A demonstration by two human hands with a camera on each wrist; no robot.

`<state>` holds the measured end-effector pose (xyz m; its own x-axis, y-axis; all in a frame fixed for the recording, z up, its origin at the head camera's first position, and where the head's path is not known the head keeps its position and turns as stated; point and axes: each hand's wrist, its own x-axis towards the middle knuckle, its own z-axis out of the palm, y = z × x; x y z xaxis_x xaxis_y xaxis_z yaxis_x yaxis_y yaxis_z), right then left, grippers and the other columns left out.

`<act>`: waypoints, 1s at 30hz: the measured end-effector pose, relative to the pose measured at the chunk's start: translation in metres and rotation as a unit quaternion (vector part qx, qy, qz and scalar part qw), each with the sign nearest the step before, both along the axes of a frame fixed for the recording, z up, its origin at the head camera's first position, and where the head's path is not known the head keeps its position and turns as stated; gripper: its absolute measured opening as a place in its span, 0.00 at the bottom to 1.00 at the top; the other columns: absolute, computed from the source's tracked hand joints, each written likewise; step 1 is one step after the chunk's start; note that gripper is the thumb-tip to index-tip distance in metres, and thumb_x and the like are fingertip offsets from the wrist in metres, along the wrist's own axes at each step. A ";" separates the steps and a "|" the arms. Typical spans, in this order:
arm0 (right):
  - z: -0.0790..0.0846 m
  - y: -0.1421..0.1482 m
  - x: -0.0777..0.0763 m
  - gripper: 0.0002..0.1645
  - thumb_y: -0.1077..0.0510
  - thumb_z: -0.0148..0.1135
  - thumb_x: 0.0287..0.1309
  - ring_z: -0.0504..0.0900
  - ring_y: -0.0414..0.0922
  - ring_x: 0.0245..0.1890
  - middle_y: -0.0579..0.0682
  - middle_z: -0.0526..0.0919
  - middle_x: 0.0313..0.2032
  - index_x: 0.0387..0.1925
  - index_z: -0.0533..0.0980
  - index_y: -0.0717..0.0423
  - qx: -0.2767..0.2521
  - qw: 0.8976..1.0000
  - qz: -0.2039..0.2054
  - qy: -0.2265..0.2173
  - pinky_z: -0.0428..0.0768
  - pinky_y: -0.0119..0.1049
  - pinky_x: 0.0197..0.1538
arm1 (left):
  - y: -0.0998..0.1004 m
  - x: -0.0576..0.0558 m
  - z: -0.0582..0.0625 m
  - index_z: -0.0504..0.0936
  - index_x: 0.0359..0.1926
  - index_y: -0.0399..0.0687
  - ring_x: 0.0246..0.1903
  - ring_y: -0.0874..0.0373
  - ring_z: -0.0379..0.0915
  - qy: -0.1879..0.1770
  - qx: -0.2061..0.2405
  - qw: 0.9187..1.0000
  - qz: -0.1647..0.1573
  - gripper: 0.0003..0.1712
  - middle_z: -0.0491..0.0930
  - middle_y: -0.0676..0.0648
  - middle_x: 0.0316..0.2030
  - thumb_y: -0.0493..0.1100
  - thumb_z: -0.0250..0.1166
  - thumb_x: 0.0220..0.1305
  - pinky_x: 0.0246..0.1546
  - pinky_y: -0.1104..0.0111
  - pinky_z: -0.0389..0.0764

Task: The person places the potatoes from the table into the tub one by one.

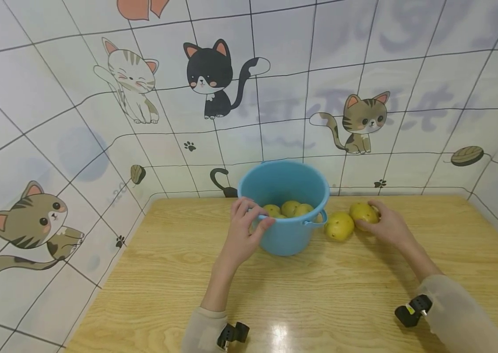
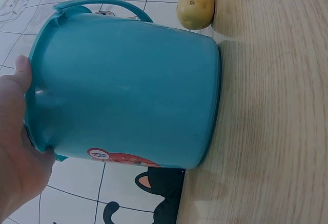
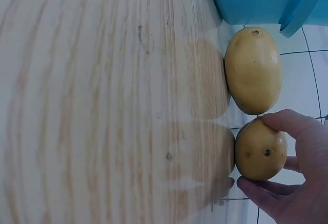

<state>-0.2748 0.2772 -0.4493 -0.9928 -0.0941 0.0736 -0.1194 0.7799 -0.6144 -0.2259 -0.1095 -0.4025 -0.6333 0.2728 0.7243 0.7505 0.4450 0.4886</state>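
Note:
A blue plastic bucket (image 1: 286, 235) stands upright on the table with several yellow fruits (image 1: 290, 209) inside. My left hand (image 1: 245, 225) grips the bucket's near-left rim; in the left wrist view the bucket (image 2: 123, 90) appears sideways. Right of the bucket, two smooth yellow oval fruits lie side by side on the table. The fruit nearer the bucket (image 3: 253, 70) is untouched by a hand. Around the farther fruit (image 3: 260, 149), the thumb and fingers of my right hand (image 1: 387, 225) are curled, holding it from the right. The fruits' exact kind is unclear.
The wooden table (image 1: 319, 299) reaches back to a white wall covering (image 1: 284, 98) with a grid and cartoon cats, close behind the bucket. A loop handle (image 1: 317, 219) sticks out on the bucket's right side, near the fruits.

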 end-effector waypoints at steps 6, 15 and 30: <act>-0.001 0.004 0.002 0.52 0.41 0.67 0.64 0.71 0.76 0.55 0.83 0.67 0.58 0.71 0.56 0.72 -0.005 1.000 -0.021 0.022 0.73 0.68 0.54 | 0.002 0.000 0.000 0.81 0.34 0.46 0.54 0.48 0.60 0.004 0.004 1.000 -0.003 0.28 0.70 0.50 0.38 0.65 0.53 0.72 0.62 0.51 0.58; 0.005 0.003 0.008 0.46 0.45 0.69 0.62 0.76 0.71 0.50 0.80 0.73 0.54 0.69 0.62 0.69 -0.018 0.995 -0.041 0.094 0.78 0.60 0.44 | 0.002 0.000 0.001 0.81 0.34 0.46 0.54 0.48 0.61 0.003 0.007 1.000 -0.005 0.28 0.70 0.49 0.37 0.65 0.53 0.72 0.62 0.50 0.58; 0.040 -0.026 0.019 0.45 0.45 0.69 0.63 0.80 0.68 0.48 0.76 0.75 0.56 0.70 0.63 0.65 -0.060 0.987 -0.036 0.148 0.80 0.58 0.43 | 0.002 0.000 0.001 0.81 0.34 0.46 0.54 0.49 0.61 -0.005 0.003 1.000 -0.003 0.28 0.70 0.49 0.38 0.65 0.53 0.73 0.63 0.50 0.57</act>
